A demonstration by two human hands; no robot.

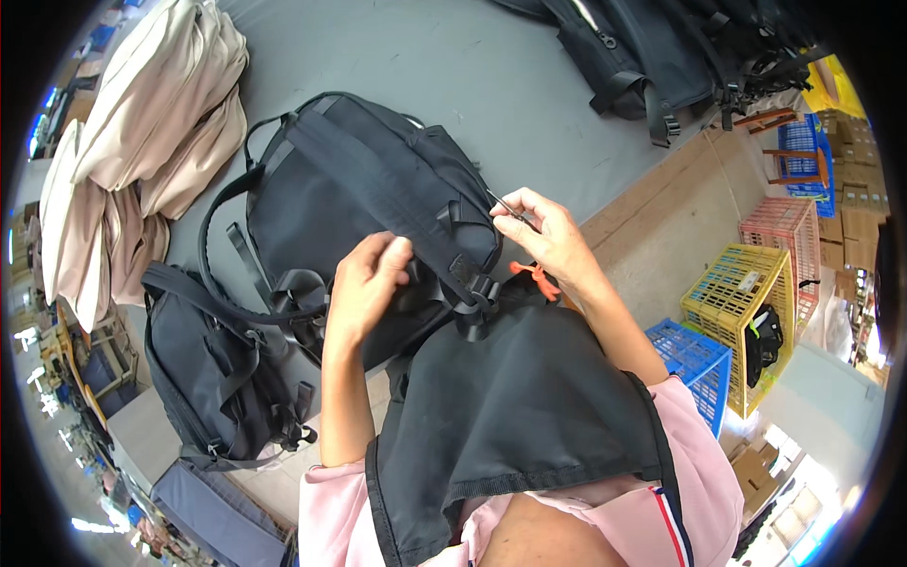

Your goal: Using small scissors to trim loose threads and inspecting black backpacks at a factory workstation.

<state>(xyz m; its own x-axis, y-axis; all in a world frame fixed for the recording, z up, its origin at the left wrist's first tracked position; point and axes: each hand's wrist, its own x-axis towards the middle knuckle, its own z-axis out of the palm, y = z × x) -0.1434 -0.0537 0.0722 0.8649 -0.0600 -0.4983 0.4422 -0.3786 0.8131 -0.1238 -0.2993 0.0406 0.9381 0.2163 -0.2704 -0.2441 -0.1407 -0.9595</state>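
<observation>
A black backpack (331, 194) lies on the grey table in front of me, its wide strap (378, 180) running across it to a buckle (475, 291) at the near side. My left hand (367, 279) is over the backpack's near part, fingers curled and thumb pressed in; what they hold, if anything, is hidden. At the backpack's right edge, my right hand (546, 233) pinches a slim dark pointed tool (515, 212), its tip toward the bag. Just below that hand, an orange looped piece (536, 280) shows; whether it joins the tool I cannot tell.
A smaller black bag (213, 364) sits to the left, below a heap of beige fabric pieces (156, 113). More black bags (652, 61) lie at the far right of the table (378, 47). Beyond its right edge stand yellow (742, 283) and blue crates (694, 364).
</observation>
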